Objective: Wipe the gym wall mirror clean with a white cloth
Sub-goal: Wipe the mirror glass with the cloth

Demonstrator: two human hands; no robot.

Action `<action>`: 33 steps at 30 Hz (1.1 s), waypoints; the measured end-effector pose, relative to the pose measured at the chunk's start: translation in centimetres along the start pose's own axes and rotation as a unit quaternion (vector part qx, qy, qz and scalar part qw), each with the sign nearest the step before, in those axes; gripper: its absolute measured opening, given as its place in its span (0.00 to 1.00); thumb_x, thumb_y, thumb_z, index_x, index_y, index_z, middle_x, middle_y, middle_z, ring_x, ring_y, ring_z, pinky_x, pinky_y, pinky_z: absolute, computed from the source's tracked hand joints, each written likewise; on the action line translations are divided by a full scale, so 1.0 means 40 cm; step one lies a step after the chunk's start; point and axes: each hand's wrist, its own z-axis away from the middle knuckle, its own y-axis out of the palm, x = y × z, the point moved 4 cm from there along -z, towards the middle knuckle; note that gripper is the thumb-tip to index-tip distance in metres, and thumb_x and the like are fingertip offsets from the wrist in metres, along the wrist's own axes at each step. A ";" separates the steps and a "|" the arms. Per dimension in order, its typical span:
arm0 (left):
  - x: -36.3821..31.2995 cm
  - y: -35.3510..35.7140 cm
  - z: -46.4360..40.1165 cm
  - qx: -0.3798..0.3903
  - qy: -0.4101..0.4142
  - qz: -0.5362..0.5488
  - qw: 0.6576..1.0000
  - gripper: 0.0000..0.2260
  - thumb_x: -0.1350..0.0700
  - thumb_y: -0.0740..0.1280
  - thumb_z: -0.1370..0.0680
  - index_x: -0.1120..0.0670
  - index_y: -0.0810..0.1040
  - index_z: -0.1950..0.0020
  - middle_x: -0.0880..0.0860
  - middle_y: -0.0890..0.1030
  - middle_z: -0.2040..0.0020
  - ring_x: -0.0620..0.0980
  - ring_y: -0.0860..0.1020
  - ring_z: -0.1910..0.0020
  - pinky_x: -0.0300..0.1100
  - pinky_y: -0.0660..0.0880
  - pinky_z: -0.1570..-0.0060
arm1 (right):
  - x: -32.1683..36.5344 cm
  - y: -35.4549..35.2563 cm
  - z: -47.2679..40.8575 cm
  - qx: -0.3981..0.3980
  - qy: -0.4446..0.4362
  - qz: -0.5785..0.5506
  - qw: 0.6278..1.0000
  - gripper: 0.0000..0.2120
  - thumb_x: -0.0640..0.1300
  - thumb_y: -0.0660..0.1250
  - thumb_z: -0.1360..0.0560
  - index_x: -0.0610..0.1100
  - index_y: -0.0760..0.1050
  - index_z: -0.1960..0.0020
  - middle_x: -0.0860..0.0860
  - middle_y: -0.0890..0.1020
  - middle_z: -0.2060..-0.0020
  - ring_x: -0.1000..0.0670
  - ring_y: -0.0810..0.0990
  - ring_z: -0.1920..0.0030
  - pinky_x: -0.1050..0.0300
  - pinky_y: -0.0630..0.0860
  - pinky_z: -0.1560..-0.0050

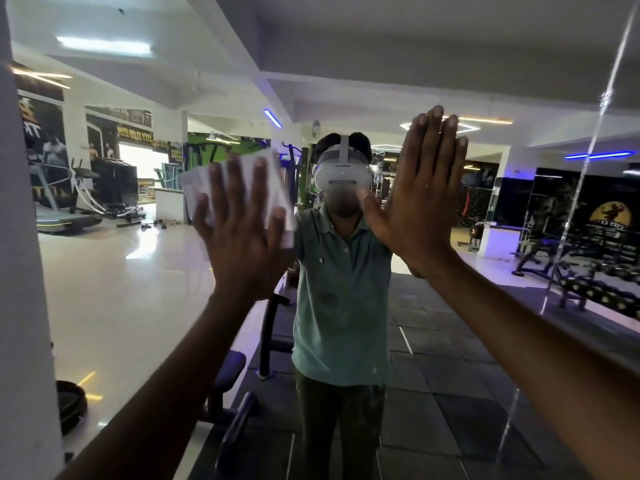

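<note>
Both hands flat on the mirror point(346, 81).
The left hand point(242, 233) presses the white cloth point(239, 174) under spread, straight fingers point(219, 188); the right hand point(419, 202) lies bare, fingers together.

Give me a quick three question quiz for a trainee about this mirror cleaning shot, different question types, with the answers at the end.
1. True or false: the left hand presses the white cloth against the mirror with straight, spread fingers.
2. The right hand is: A) gripping a spray bottle, B) flat with fingers together, holding nothing, C) holding the cloth.
3. Fill in: the cloth sits to the ___ of the reflected white headset in the picture.

Key: 1 true; 2 B; 3 left.
</note>
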 end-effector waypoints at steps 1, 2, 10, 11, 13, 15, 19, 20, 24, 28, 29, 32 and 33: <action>0.013 -0.006 -0.017 -0.012 -0.047 0.000 0.999 0.29 0.41 0.48 0.13 0.47 0.48 0.13 0.57 0.51 0.14 0.57 0.49 0.15 0.61 0.54 0.21 | 0.001 0.001 0.000 -0.002 0.000 -0.001 1.000 0.50 0.71 0.53 0.20 0.32 0.49 0.16 0.34 0.51 0.16 0.32 0.47 0.15 0.33 0.48 0.17; 0.006 -0.008 -0.026 -0.025 -0.089 0.002 0.996 0.29 0.41 0.48 0.13 0.47 0.48 0.13 0.58 0.51 0.14 0.58 0.49 0.15 0.62 0.52 0.20 | 0.002 0.001 0.001 -0.002 -0.001 -0.001 1.000 0.50 0.70 0.54 0.20 0.32 0.48 0.16 0.34 0.50 0.16 0.32 0.47 0.15 0.33 0.48 0.17; -0.087 0.006 -0.007 0.016 0.139 0.014 0.990 0.28 0.40 0.50 0.13 0.47 0.54 0.14 0.56 0.52 0.14 0.57 0.49 0.14 0.64 0.55 0.22 | 0.003 -0.001 0.001 -0.001 0.005 -0.004 1.000 0.50 0.70 0.56 0.20 0.32 0.48 0.15 0.34 0.50 0.16 0.33 0.47 0.15 0.33 0.49 0.18; -0.055 0.002 -0.025 0.009 0.106 0.009 0.994 0.28 0.40 0.49 0.13 0.46 0.53 0.14 0.55 0.51 0.14 0.56 0.48 0.14 0.63 0.55 0.21 | 0.002 -0.001 0.002 -0.002 0.006 -0.003 1.000 0.50 0.70 0.56 0.20 0.32 0.49 0.15 0.34 0.51 0.16 0.33 0.47 0.15 0.33 0.49 0.18; -0.002 -0.008 -0.055 -0.013 -0.008 0.007 1.000 0.28 0.40 0.48 0.13 0.46 0.51 0.13 0.55 0.50 0.13 0.55 0.48 0.14 0.62 0.54 0.21 | 0.002 0.003 0.002 -0.002 0.009 0.002 1.000 0.50 0.71 0.54 0.20 0.32 0.49 0.15 0.34 0.51 0.16 0.33 0.47 0.15 0.33 0.49 0.17; -0.014 -0.011 -0.051 -0.041 -0.104 0.008 0.994 0.29 0.42 0.49 0.13 0.48 0.51 0.13 0.57 0.51 0.14 0.57 0.49 0.15 0.63 0.53 0.20 | 0.003 0.003 0.001 -0.003 0.009 0.004 1.000 0.50 0.71 0.54 0.20 0.32 0.49 0.15 0.34 0.51 0.16 0.33 0.48 0.15 0.33 0.49 0.17; -0.149 0.024 0.048 0.017 0.081 0.020 0.996 0.29 0.42 0.52 0.14 0.50 0.55 0.14 0.60 0.52 0.14 0.62 0.50 0.15 0.65 0.52 0.21 | 0.002 0.004 0.004 -0.001 0.004 0.008 1.000 0.51 0.70 0.56 0.20 0.32 0.48 0.15 0.34 0.50 0.16 0.32 0.47 0.15 0.33 0.48 0.17; -0.147 0.028 0.063 0.034 0.158 0.018 0.987 0.29 0.41 0.52 0.14 0.49 0.55 0.14 0.59 0.52 0.14 0.61 0.50 0.15 0.65 0.53 0.21 | -0.001 0.004 0.003 0.001 0.003 0.010 1.000 0.51 0.71 0.55 0.20 0.32 0.48 0.15 0.34 0.50 0.16 0.32 0.47 0.15 0.33 0.48 0.17; 0.079 0.011 0.029 0.027 0.129 0.010 0.991 0.29 0.40 0.49 0.14 0.46 0.51 0.13 0.56 0.49 0.14 0.58 0.50 0.15 0.62 0.53 0.21 | -0.003 0.008 0.004 0.008 -0.005 0.012 1.000 0.51 0.70 0.57 0.20 0.32 0.48 0.15 0.34 0.50 0.16 0.33 0.47 0.15 0.34 0.48 0.17; 0.238 -0.011 0.041 -0.011 -0.204 -0.009 0.979 0.32 0.37 0.43 0.15 0.48 0.48 0.13 0.58 0.50 0.14 0.59 0.49 0.15 0.65 0.53 0.20 | 0.005 0.010 0.006 -0.003 0.005 0.025 1.000 0.50 0.71 0.53 0.20 0.33 0.48 0.15 0.34 0.51 0.16 0.32 0.48 0.15 0.33 0.48 0.17; 0.182 -0.006 0.060 -0.008 -0.256 0.003 0.967 0.33 0.38 0.45 0.16 0.50 0.49 0.13 0.59 0.51 0.14 0.60 0.50 0.15 0.67 0.52 0.20 | 0.005 0.009 0.006 -0.005 0.007 0.026 1.000 0.50 0.71 0.52 0.20 0.33 0.49 0.15 0.34 0.51 0.16 0.32 0.48 0.15 0.33 0.48 0.17; -0.092 0.026 0.171 0.052 -0.078 0.025 0.995 0.32 0.42 0.51 0.15 0.51 0.50 0.13 0.61 0.48 0.14 0.64 0.47 0.15 0.66 0.48 0.20 | 0.004 0.004 0.005 -0.004 0.005 0.026 1.000 0.49 0.70 0.52 0.19 0.33 0.48 0.15 0.33 0.51 0.16 0.32 0.48 0.15 0.33 0.48 0.17; -0.161 0.035 0.221 0.076 0.039 0.034 0.996 0.31 0.42 0.53 0.15 0.50 0.52 0.13 0.60 0.48 0.14 0.63 0.47 0.15 0.66 0.49 0.20 | 0.003 0.004 0.006 -0.004 0.002 0.027 1.000 0.48 0.69 0.52 0.19 0.33 0.48 0.15 0.33 0.51 0.16 0.32 0.48 0.15 0.33 0.48 0.17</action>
